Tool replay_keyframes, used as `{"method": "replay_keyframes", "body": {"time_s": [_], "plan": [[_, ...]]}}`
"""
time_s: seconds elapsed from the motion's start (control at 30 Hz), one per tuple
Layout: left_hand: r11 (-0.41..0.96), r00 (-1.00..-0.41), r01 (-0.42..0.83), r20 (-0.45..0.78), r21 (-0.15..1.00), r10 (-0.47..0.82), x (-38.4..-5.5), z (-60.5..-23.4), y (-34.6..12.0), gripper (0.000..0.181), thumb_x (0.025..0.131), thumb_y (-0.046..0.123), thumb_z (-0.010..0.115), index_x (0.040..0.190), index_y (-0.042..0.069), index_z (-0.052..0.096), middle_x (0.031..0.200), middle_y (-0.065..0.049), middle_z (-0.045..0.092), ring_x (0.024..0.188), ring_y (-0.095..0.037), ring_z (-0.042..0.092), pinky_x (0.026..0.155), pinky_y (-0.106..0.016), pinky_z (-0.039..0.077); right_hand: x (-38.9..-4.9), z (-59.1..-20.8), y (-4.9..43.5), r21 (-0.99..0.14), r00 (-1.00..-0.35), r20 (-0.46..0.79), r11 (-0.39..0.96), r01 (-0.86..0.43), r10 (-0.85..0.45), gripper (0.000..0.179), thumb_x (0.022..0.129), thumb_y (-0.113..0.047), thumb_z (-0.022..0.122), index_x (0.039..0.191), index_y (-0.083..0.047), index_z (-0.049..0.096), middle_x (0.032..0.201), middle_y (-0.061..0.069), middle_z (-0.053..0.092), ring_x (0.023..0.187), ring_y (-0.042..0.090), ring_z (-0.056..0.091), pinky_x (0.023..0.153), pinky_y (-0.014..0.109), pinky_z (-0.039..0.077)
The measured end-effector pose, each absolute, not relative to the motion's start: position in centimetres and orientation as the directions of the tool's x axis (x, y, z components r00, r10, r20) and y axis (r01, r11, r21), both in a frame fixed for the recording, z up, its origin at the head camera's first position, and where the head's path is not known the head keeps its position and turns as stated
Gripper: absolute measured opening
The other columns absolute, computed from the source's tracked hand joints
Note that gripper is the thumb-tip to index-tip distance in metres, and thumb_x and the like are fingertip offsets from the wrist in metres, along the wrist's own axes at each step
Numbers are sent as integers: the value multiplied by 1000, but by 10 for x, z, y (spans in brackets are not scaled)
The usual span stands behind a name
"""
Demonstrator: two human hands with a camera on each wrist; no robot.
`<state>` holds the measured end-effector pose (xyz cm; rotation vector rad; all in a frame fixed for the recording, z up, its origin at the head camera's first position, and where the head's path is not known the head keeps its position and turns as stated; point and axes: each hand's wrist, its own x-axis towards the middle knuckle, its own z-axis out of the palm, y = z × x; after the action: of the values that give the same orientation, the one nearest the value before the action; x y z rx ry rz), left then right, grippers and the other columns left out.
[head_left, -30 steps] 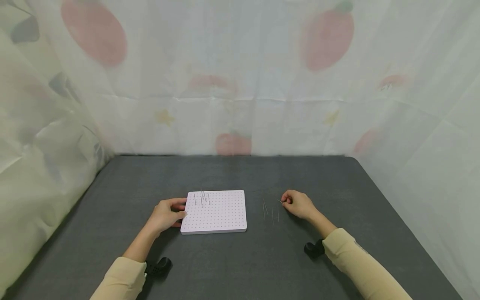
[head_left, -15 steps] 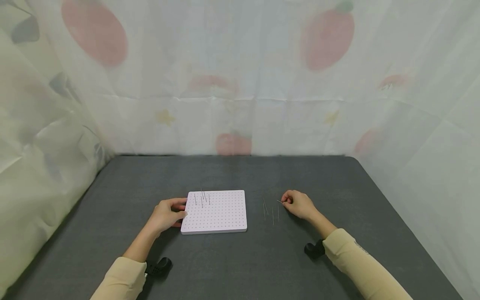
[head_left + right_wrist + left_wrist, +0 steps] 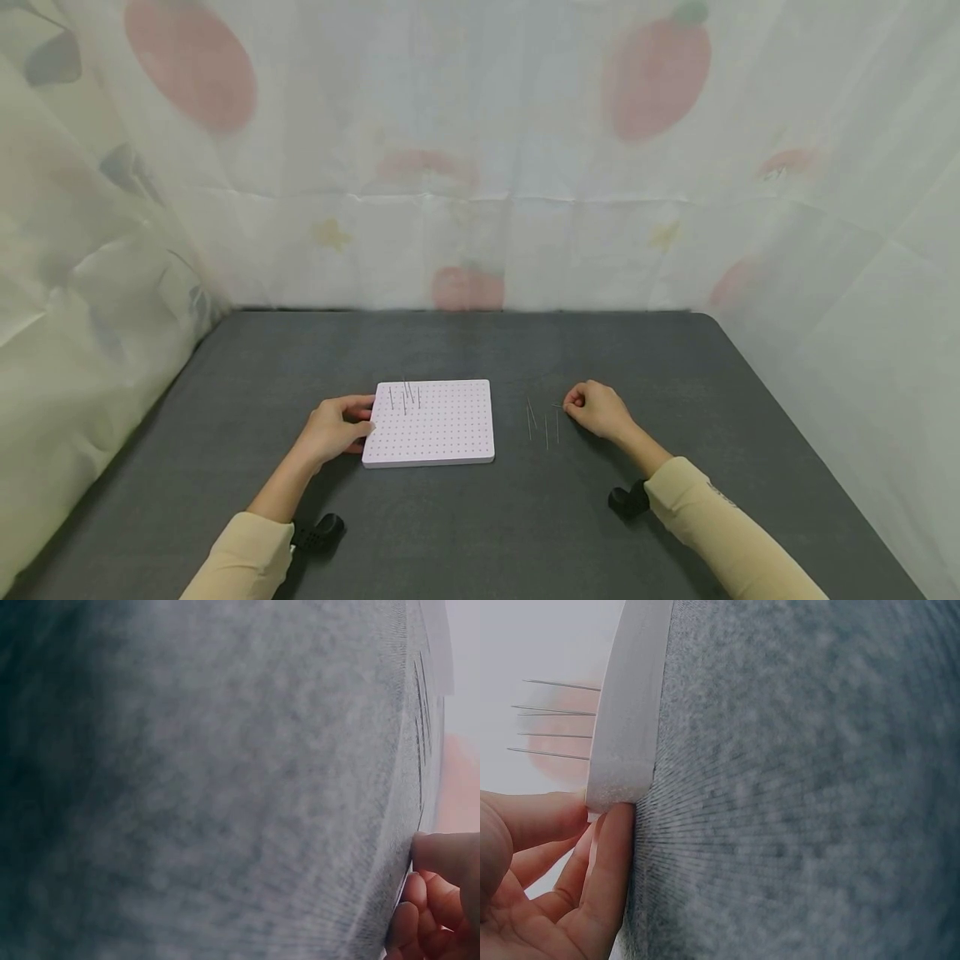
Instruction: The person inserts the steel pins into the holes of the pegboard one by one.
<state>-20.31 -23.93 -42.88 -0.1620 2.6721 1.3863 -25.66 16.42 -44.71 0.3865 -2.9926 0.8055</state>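
Observation:
A white board with rows of small holes (image 3: 450, 429) lies on the dark table. Several thin metal needles (image 3: 391, 400) stand in its far left part, some leaning; the left wrist view shows these needles (image 3: 559, 736) rising from the board's face. My left hand (image 3: 326, 431) grips the board's left edge, thumb on the top rim and fingers against the side. To the right, my right hand (image 3: 600, 410) pinches a needle (image 3: 557, 406) between thumb and fingertips, low at the tabletop. Its far end is hidden by the fingers.
Several loose needles (image 3: 547, 433) lie on the table between the board and my right hand. A patterned curtain (image 3: 465, 167) hangs behind the table's far edge and along both sides. Each wrist wears a black camera (image 3: 322, 533).
The needle in my right fingertips has turned a little and now points more level to the left. My left hand and the board stay in place.

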Motion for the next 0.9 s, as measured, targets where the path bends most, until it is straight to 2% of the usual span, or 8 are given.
{"method": "replay_keyframes", "body": {"time_s": [0.5, 0.9], "plan": [[579, -987, -149, -154, 802, -41, -203, -429, -239, 50, 82, 3, 63, 131, 3, 50, 110, -19, 56, 76, -17, 61, 59, -31, 57, -258, -449, 165, -500, -971, 78, 834, -233, -224, 10, 86, -13, 61, 79, -11, 67, 68, -3, 58, 57, 10, 47, 55, 25, 40], [572, -988, -146, -149, 807, -41, -202, -430, -239, 50, 82, 3, 62, 131, 3, 50, 109, -18, 56, 76, -17, 61, 59, -31, 57, -260, -446, 161, -530, -963, 82, 807, -259, -255, 10, 88, -15, 58, 86, -7, 64, 73, -1, 59, 58, 10, 46, 56, 26, 40]]}}
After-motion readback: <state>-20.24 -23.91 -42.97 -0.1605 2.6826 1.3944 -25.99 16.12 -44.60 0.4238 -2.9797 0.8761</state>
